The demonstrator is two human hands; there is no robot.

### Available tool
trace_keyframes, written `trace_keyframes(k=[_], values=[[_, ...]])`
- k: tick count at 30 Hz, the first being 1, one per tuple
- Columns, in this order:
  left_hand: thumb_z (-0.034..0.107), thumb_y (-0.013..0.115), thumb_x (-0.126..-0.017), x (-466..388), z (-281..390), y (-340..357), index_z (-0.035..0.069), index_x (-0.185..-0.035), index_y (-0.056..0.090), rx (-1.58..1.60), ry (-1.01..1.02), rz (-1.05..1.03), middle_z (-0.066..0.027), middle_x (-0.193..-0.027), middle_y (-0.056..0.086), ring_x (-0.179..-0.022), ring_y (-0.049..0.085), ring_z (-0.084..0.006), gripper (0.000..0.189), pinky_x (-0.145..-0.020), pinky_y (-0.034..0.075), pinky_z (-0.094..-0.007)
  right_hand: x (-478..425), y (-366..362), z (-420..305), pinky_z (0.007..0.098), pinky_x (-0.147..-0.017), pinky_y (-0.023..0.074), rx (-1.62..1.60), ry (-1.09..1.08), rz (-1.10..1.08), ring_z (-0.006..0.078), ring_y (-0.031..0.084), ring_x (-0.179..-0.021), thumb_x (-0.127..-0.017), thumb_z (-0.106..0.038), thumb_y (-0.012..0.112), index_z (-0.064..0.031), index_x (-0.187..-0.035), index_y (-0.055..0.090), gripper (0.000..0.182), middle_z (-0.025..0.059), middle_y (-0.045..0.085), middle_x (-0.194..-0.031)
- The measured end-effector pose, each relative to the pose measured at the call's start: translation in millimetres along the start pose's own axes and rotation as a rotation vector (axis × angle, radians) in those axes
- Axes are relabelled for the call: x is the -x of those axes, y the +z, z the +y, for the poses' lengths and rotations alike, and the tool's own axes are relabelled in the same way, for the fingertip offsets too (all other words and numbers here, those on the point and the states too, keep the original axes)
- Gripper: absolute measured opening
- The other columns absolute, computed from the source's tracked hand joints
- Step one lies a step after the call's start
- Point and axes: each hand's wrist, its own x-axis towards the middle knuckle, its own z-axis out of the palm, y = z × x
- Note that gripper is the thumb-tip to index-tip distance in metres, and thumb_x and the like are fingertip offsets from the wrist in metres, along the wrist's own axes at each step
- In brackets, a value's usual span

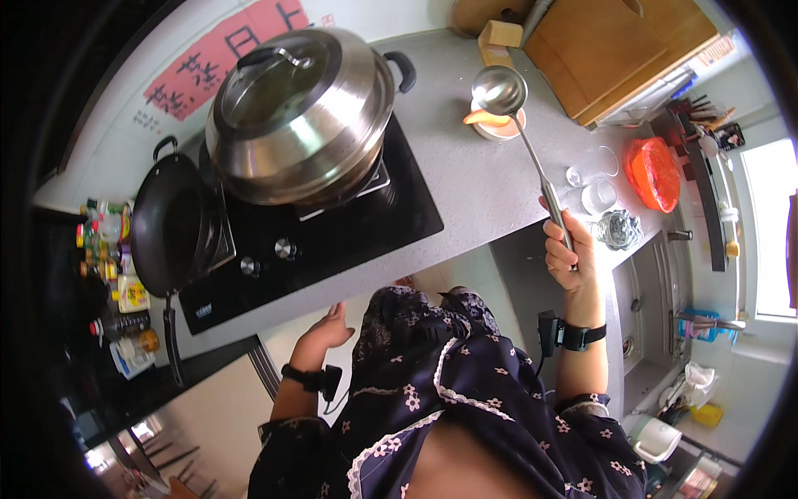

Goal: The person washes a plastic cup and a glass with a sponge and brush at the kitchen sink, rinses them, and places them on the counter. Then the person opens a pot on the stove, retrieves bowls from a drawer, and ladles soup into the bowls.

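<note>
My right hand (568,249) is closed around the handle of a stainless steel ladle (500,91). The ladle's bowl is over a small bowl (499,129), and an orange spoon (485,118) lies across that bowl. My left hand (333,327), fingers apart and holding nothing, is by the front edge of the counter, below the black cooktop (330,246). On the cooktop's back burner stands a large steel pot with a domed, glass-topped lid (299,125). A black frying pan (168,224) sits at the cooktop's left.
Glass cups (598,197) and a red plastic-lined basket (652,174) stand right of the ladle, near the sink (648,312). Wooden boards (617,50) lean at the back right. Bottles and condiments (133,293) line the left side. The grey counter (436,156) runs between cooktop and cups.
</note>
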Motion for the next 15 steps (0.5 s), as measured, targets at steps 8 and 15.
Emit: trace_keyframes(k=[8, 15], values=[[0.016, 0.058, -0.078, -27, 60, 43, 0.005, -0.130, 0.032, 0.195, -0.216, 0.406, -0.0203, -0.129, 0.035, -0.123, 0.037, -0.0392, 0.059, -0.101, 0.037, -0.0446, 24, -23, -13, 0.0176, -0.029, 0.0231, 0.053, 0.147, -0.047, 0.0031, 0.031, -0.036, -0.099, -0.024, 0.038, -0.0022, -0.132, 0.040, 0.040, 0.0006, 0.044, -0.070], [0.011, 0.062, -0.070, -54, 79, 81, 0.003, -0.120, 0.041, -0.058, -0.220, 0.934, -0.0168, -0.119, 0.038, -0.121, 0.034, -0.0412, 0.054, -0.099, 0.035, -0.0453, 61, -41, -11, 0.0188, -0.029, 0.0239, 0.022, 0.296, -0.085, 0.0051, 0.032, -0.036, -0.100, -0.023, 0.035, -0.0020, -0.137, 0.032, 0.043, 0.0031, 0.044, -0.072]])
